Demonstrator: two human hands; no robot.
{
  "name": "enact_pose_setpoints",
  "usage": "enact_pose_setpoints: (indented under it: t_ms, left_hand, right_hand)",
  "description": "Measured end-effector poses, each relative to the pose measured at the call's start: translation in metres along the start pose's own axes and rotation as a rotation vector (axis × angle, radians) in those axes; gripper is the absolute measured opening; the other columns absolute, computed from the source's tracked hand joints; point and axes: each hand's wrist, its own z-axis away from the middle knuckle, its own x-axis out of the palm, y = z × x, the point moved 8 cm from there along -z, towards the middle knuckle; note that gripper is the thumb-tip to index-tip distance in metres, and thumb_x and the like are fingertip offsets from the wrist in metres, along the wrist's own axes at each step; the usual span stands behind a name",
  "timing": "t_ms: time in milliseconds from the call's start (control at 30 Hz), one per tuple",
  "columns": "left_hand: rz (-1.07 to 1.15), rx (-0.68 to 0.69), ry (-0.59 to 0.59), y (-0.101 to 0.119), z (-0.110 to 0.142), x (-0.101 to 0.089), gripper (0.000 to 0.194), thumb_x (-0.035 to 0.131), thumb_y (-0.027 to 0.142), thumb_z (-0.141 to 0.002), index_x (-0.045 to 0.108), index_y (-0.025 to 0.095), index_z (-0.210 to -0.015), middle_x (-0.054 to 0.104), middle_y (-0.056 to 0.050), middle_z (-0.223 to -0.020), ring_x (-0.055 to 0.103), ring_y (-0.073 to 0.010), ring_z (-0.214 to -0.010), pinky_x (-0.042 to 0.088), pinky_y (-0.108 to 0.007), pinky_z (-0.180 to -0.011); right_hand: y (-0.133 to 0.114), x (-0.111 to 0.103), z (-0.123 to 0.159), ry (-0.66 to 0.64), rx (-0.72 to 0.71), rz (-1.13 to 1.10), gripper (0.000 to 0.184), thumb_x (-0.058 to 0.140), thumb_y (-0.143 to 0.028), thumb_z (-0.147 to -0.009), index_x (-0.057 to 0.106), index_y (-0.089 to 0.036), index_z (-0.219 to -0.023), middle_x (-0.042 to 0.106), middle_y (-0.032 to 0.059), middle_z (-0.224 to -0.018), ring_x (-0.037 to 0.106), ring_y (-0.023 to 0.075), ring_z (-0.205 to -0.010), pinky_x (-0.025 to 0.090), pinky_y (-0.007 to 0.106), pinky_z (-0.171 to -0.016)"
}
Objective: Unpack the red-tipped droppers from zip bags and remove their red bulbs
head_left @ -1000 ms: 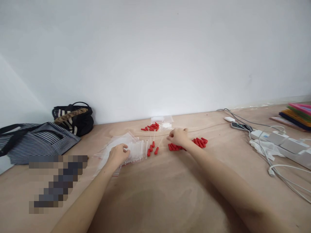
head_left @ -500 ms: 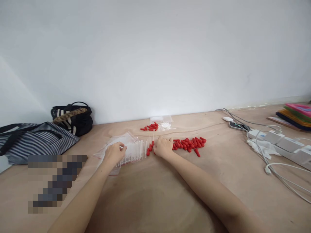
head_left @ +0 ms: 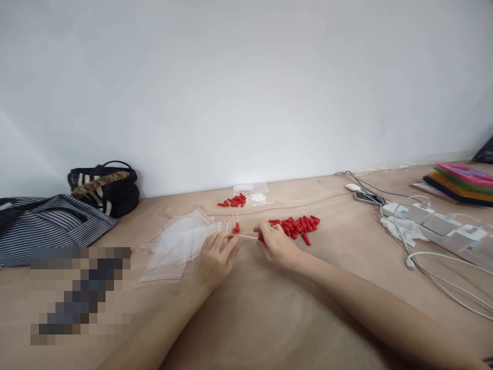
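Note:
Between my two hands a thin pale dropper tube (head_left: pixel 248 237) lies level. My left hand (head_left: pixel 217 256) pinches its left end. The fingers of my right hand (head_left: pixel 278 243) close on a red rubber bulb (head_left: pixel 261 236) at the tube's right end; most of the bulb is hidden. Beside my left hand, clear plastic bags (head_left: pixel 169 246) lie under a row of thin clear tubes (head_left: pixel 188 251). Two tubes with red bulbs (head_left: pixel 236 227) rest just beyond my fingers. A pile of loose red bulbs (head_left: pixel 296 226) spreads right behind my right hand.
Further back lie several red-bulbed droppers (head_left: pixel 233 201) and a clear bag (head_left: pixel 250 188) near the wall. A striped bag (head_left: pixel 57 226) and a black bag (head_left: pixel 115 190) stand left. Right are a power strip (head_left: pixel 442 226), cables, a phone (head_left: pixel 368 197) and coloured sheets (head_left: pixel 462 184).
My left hand has moved right, from over the tubes to the dropper tube's end. My right hand has drawn slightly right and nearer, with a red bulb in its fingers. The view has shifted slightly.

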Motion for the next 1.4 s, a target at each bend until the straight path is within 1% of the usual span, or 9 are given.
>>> enact_pose_setpoints:
  t_ms: [100,233,367,567,967,1100,1233,1333,1400]
  left_hand:
    - [-0.011,0.150,-0.025,0.025,0.002,0.003,0.019,0.048,0.024,-0.084,0.060,0.019,-0.097,0.063,-0.007,-0.092,0.053,-0.0198,-0.087,0.037,-0.033,-0.078]
    - [0.075,0.251,-0.091,0.038,0.005,0.013,0.017,0.045,0.024,-0.087,0.060,0.019,-0.084,0.063,0.000,-0.070,0.052,-0.0137,-0.068,0.033,-0.029,-0.068]
    - [0.077,0.230,-0.115,0.036,0.008,0.020,0.023,0.041,0.023,-0.089,0.058,0.018,-0.075,0.059,0.002,-0.062,0.048,-0.0114,-0.059,0.029,-0.028,-0.063]
    - [0.048,0.184,-0.154,0.034,0.009,0.022,0.028,0.039,0.022,-0.088,0.056,0.017,-0.066,0.055,0.000,-0.058,0.045,-0.0124,-0.058,0.027,-0.030,-0.061]
    - [0.095,0.148,-0.137,0.028,0.015,0.020,0.030,0.037,0.020,-0.087,0.055,0.017,-0.064,0.055,-0.001,-0.057,0.047,-0.0130,-0.059,0.028,-0.030,-0.062]
    - [0.177,-0.032,-0.115,0.007,0.016,0.020,0.027,0.036,0.021,-0.088,0.058,0.017,-0.073,0.059,-0.002,-0.064,0.051,-0.0141,-0.065,0.033,-0.028,-0.063]
    - [0.349,-0.272,-0.108,-0.020,0.008,0.021,0.025,0.036,0.024,-0.087,0.059,0.018,-0.080,0.061,-0.005,-0.076,0.054,-0.0160,-0.075,0.042,-0.029,-0.070]
    - [0.370,-0.503,-0.181,-0.054,0.004,0.025,0.024,0.035,0.023,-0.083,0.059,0.018,-0.083,0.063,-0.005,-0.083,0.057,-0.0176,-0.081,0.045,-0.031,-0.073]
    - [0.333,-0.661,-0.279,-0.081,0.007,0.029,0.025,0.036,0.022,-0.080,0.060,0.017,-0.086,0.064,-0.006,-0.089,0.058,-0.0179,-0.086,0.045,-0.029,-0.075]
  right_hand:
    - [0.002,-0.003,0.027,0.090,-0.192,-0.090,0.019,0.038,-0.010,-0.079,0.045,-0.015,-0.096,0.059,0.0082,-0.091,0.052,0.0165,-0.079,0.034,0.028,-0.072]
    - [0.001,-0.001,0.045,0.172,-0.267,-0.164,0.017,0.038,-0.014,-0.084,0.048,-0.015,-0.097,0.059,0.0063,-0.084,0.050,0.0145,-0.074,0.035,0.027,-0.070]
    - [-0.004,0.001,0.046,0.236,-0.248,-0.063,0.019,0.040,-0.022,-0.086,0.056,-0.017,-0.097,0.061,0.0036,-0.079,0.049,0.0129,-0.071,0.030,0.031,-0.078]
    - [0.002,-0.004,0.043,0.297,-0.160,0.172,0.019,0.050,-0.033,-0.083,0.065,-0.025,-0.074,0.060,-0.0014,-0.062,0.048,0.0140,-0.077,0.013,0.040,-0.088]
    - [0.001,-0.008,0.051,0.291,-0.247,0.171,0.023,0.045,-0.023,-0.083,0.057,-0.020,-0.064,0.055,-0.0018,-0.058,0.048,0.0140,-0.077,0.012,0.041,-0.091]
    - [0.024,-0.024,0.048,0.334,-0.073,0.089,0.024,0.043,-0.029,-0.085,0.062,-0.022,-0.072,0.061,0.0000,-0.070,0.049,0.0141,-0.077,0.018,0.038,-0.086]
    - [0.067,-0.043,0.033,0.333,0.201,0.066,0.025,0.043,-0.038,-0.085,0.066,-0.028,-0.081,0.064,0.0007,-0.083,0.051,0.0159,-0.083,0.019,0.037,-0.083]
    - [0.116,-0.053,0.017,0.266,0.497,0.100,0.025,0.045,-0.042,-0.081,0.065,-0.027,-0.084,0.065,0.0013,-0.080,0.052,0.0179,-0.085,0.019,0.037,-0.081]
    - [0.146,-0.049,0.007,0.119,0.640,0.143,0.027,0.045,-0.044,-0.079,0.065,-0.026,-0.082,0.065,0.0005,-0.081,0.053,0.0175,-0.084,0.020,0.037,-0.081]
